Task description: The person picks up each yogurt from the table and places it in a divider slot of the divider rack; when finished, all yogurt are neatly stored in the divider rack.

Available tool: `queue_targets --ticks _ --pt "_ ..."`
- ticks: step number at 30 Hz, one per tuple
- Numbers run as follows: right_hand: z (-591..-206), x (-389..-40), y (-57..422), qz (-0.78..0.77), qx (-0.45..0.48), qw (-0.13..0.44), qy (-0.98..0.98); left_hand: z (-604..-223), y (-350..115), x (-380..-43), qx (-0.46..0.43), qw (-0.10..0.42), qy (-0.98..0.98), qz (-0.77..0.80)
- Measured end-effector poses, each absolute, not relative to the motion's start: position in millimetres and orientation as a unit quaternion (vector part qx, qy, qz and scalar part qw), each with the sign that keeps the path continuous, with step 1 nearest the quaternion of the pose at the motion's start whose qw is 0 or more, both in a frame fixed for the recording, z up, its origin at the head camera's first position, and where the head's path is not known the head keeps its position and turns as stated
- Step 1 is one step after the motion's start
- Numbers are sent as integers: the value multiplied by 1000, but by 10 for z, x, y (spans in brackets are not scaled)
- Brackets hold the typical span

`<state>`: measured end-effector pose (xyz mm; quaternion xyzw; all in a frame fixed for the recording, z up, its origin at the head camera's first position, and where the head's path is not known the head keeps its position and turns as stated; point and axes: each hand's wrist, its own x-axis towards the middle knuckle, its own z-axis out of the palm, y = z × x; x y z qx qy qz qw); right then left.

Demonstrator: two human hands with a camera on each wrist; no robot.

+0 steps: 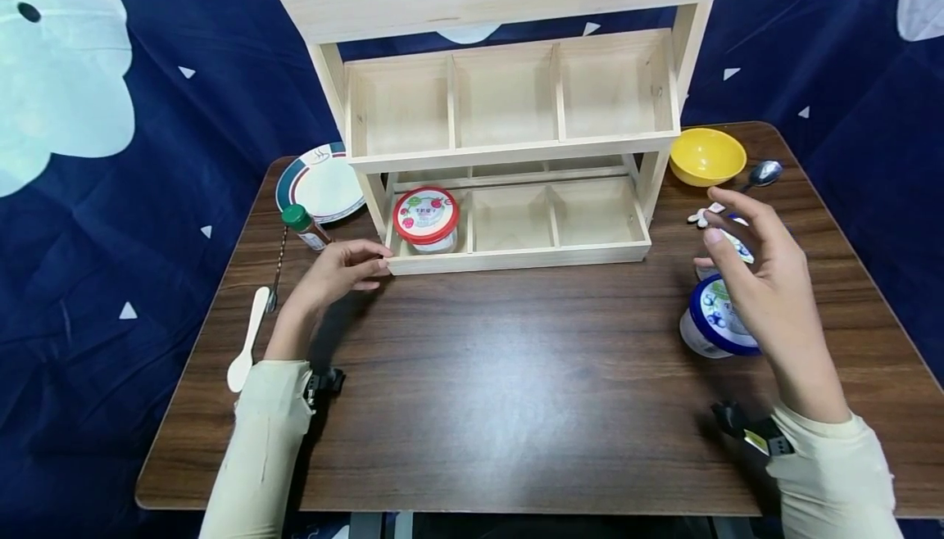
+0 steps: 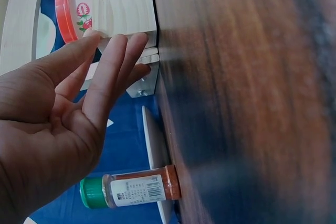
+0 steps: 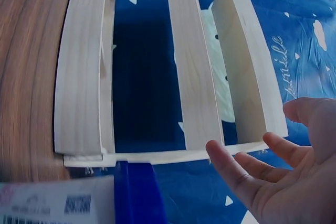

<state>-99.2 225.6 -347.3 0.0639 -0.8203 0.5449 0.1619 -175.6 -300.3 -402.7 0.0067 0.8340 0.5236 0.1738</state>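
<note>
My left hand (image 1: 341, 271) touches the left front corner of the bottom shelf tray (image 1: 516, 260), its fingers extended against the wood. In that tray's left compartment stands a white tub with a red lid (image 1: 425, 215). On the right, my right hand (image 1: 767, 285) hovers with spread, slightly bent fingers over a white tub with a blue lid (image 1: 719, 322), holding nothing. The right wrist view shows the blue lid (image 3: 137, 192) below the fingers (image 3: 236, 169). Behind it sits another tub (image 1: 737, 246), mostly hidden by the hand.
The wooden shelf (image 1: 509, 150) has three tiers with compartments. To its left are stacked plates (image 1: 324, 183), a green-capped spice jar (image 1: 305, 226), a white spoon (image 1: 249, 341) and a thin-handled utensil (image 1: 279, 269). A yellow bowl (image 1: 706, 157) and a metal spoon (image 1: 764, 174) lie at the right.
</note>
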Motion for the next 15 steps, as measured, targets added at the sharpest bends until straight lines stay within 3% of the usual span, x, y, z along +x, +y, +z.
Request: queue_targets --ticks 15 --pt "-3621 -808 2508 510 -6 172 -843 -4024 -2996 -1752 0 174 838 517"
